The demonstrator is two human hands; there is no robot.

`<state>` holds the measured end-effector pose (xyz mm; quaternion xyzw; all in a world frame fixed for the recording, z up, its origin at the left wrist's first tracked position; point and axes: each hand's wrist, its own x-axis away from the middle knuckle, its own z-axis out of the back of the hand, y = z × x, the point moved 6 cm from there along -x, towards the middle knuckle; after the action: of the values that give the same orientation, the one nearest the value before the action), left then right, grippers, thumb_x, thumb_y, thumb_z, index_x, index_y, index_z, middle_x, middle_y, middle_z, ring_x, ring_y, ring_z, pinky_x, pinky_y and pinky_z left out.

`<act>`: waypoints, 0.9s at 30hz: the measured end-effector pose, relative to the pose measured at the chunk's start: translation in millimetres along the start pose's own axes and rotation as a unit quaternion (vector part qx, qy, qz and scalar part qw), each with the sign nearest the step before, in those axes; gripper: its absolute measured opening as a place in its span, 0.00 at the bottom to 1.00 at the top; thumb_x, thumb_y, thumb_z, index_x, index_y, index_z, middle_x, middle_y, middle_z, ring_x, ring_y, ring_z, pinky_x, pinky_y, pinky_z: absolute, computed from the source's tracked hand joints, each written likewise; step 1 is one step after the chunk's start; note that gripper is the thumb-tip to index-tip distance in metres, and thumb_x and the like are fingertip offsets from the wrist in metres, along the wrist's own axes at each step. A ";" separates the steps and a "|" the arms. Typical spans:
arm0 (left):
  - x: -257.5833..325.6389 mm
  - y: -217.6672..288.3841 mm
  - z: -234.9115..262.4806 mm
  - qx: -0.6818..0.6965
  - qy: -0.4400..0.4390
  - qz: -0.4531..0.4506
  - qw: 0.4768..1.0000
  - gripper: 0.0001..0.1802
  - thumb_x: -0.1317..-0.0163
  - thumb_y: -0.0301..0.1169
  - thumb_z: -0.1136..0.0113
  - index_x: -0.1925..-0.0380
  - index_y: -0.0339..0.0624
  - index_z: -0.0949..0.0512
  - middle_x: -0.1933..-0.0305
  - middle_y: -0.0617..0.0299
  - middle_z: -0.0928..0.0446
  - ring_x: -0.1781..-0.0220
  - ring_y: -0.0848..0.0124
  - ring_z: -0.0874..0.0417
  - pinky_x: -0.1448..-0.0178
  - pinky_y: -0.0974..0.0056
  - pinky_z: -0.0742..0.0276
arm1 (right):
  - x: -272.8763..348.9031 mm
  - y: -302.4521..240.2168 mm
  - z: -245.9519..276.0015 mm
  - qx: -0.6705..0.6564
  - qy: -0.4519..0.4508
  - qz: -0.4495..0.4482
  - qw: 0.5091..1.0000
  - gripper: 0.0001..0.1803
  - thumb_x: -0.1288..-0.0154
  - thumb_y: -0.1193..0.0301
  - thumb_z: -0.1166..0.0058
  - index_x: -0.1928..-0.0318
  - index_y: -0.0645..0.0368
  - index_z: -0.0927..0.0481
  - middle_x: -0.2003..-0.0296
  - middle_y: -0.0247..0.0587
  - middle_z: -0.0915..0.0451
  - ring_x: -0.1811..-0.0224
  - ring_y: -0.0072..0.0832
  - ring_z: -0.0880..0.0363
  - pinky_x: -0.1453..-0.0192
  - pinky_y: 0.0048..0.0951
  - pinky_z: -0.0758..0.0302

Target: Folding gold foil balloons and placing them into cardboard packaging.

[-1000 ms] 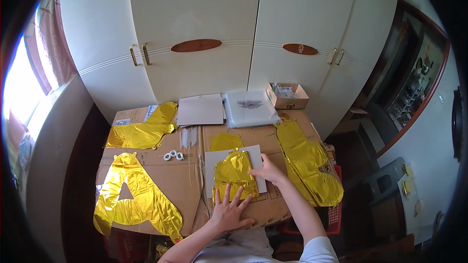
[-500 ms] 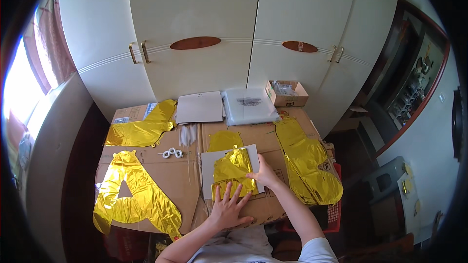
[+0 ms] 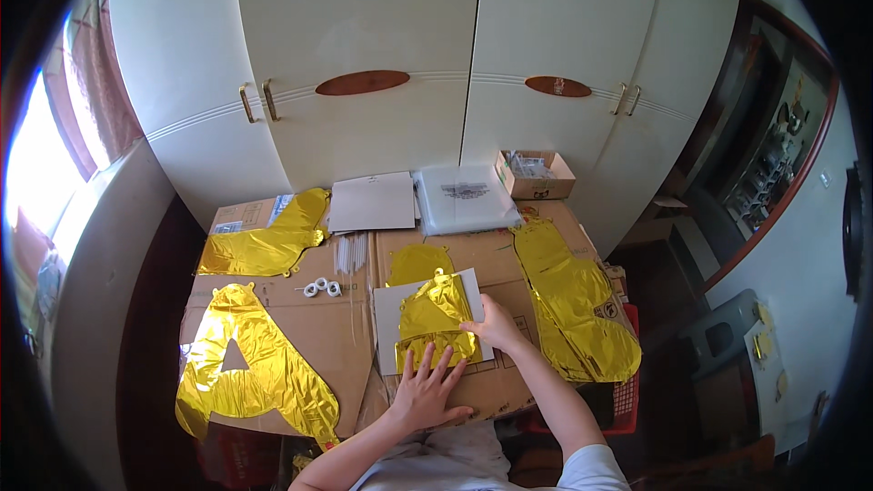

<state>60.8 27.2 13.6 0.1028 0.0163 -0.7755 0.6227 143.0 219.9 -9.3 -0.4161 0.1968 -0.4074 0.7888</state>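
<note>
A folded gold foil balloon (image 3: pixel 435 314) lies on a white card (image 3: pixel 388 309) in front of me. My left hand (image 3: pixel 429 389) rests flat on the balloon's near end with its fingers spread. At the card's right edge, my right hand (image 3: pixel 496 323) is closed round the side, thumb on the foil. Its other fingers are partly hidden along the edge. Just beyond the card, part of another gold foil piece (image 3: pixel 418 264) shows.
Flat gold foil balloons lie at the left (image 3: pixel 264 364), far left (image 3: pixel 268 241) and right (image 3: pixel 573 309) on the cardboard (image 3: pixel 350 332). White ribbon rolls (image 3: pixel 321 287), clear straws (image 3: pixel 350 253), grey cards (image 3: pixel 371 202), clear plastic bags (image 3: pixel 466 202) and a small box (image 3: pixel 536 177) stand further back.
</note>
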 end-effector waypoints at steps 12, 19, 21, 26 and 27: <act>-0.6 -0.5 -0.3 -0.001 -0.001 0.002 1.000 0.50 0.44 0.74 0.55 0.30 0.52 0.37 0.26 0.47 0.43 0.25 0.40 0.46 0.28 0.28 0.55 | -8.3 0.5 0.0 0.123 0.003 0.051 0.991 0.24 0.43 0.59 0.34 0.56 0.65 0.25 0.60 0.57 0.19 0.55 0.52 0.20 0.53 0.46 0.25; -1.6 -1.5 -1.5 -0.001 -0.003 0.003 1.000 0.51 0.44 0.74 0.55 0.29 0.52 0.37 0.26 0.46 0.43 0.26 0.37 0.46 0.29 0.28 0.54 | -7.2 0.0 -2.8 0.150 0.034 0.061 0.986 0.23 0.41 0.59 0.37 0.61 0.66 0.29 0.61 0.61 0.20 0.55 0.59 0.23 0.53 0.51 0.27; -2.1 -1.5 -2.2 0.000 -0.005 0.004 1.000 0.51 0.44 0.74 0.55 0.29 0.52 0.37 0.26 0.46 0.43 0.26 0.35 0.46 0.29 0.27 0.54 | -6.7 -0.5 -2.9 0.147 0.039 0.063 0.986 0.23 0.41 0.59 0.37 0.62 0.67 0.29 0.61 0.61 0.20 0.55 0.59 0.23 0.53 0.51 0.27; -3.1 -0.9 0.2 -0.010 -0.018 0.010 1.000 0.51 0.46 0.75 0.55 0.29 0.55 0.37 0.26 0.46 0.43 0.27 0.33 0.46 0.31 0.25 0.53 | -7.0 -0.7 -4.9 0.151 0.044 0.070 0.985 0.23 0.41 0.59 0.37 0.62 0.67 0.29 0.61 0.62 0.21 0.56 0.60 0.23 0.55 0.53 0.27; -3.4 -0.9 -0.1 -0.011 -0.020 0.011 1.000 0.51 0.46 0.75 0.54 0.29 0.55 0.37 0.26 0.46 0.43 0.27 0.33 0.46 0.31 0.24 0.53 | -6.8 -1.2 -4.3 0.155 0.049 0.077 0.984 0.22 0.40 0.59 0.38 0.63 0.66 0.29 0.63 0.61 0.20 0.58 0.59 0.22 0.56 0.52 0.27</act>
<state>60.7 30.7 14.0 0.0806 0.0111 -0.7703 0.6325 135.6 222.9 -10.9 -0.2517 0.2009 -0.3913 0.8621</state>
